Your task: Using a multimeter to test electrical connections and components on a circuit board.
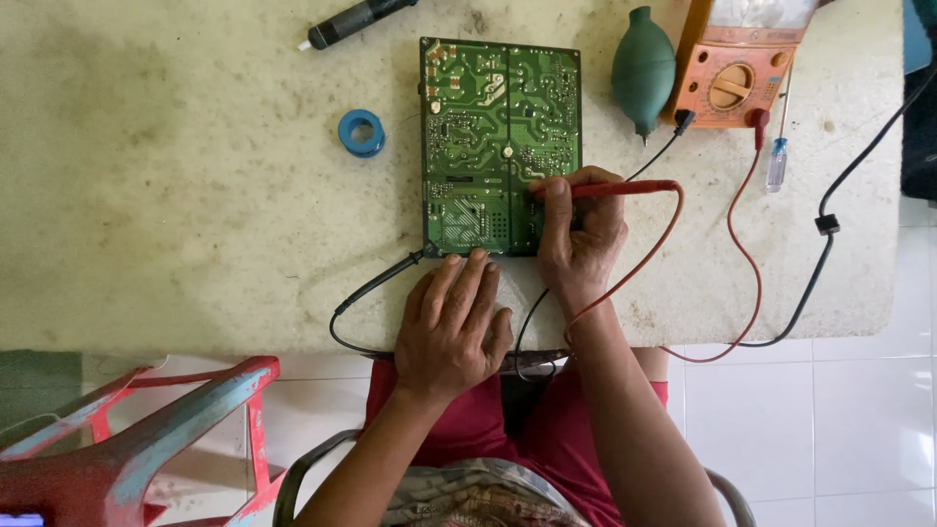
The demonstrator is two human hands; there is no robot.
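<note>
Looking down from the head camera, I saw my right hand [581,229] pinched around a red test probe [615,188], its tip pressed onto the solder side of a green circuit board [498,127] lying flat on the stained white table [176,195], near its middle. My left hand [451,327] lay flat and open at the near edge of the board, fingertips touching that edge and holding nothing that I could make out; a black probe [395,273] pointed in at the board's near left corner just beside those fingers. The red lead [737,244] looped right and far to an orange multimeter [737,68] at the far right of the table. Between meter and board sat a green rubber blower bulb [643,68]. A blue ring-shaped spool [361,132] rested left of the board, a dark pen-like tool [356,20] beyond it at the far edge, and a small screwdriver [778,156] right of the meter's leads.
</note>
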